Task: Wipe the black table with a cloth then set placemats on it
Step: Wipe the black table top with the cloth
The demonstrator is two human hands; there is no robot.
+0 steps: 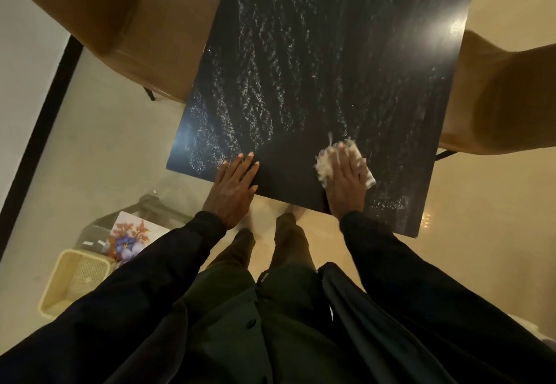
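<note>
Bench wipe, near edge.
Right hand lies flat on white cloth, fingers straight, pressing it to black bench by the front edge, right side. Left hand flat at front edge, fingers straight, holding nothing. Floral placemat low left, beside cream basket.

white cloth lies on streaky black table near edge.

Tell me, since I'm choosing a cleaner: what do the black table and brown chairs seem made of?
Black table: hard, glossy top, perhaps laminate or lacquered wood; it mirrors a lamp's glare and shows wet streaks. Brown chairs: smooth leather or imitation, with soft sheen and padded edges.
</note>
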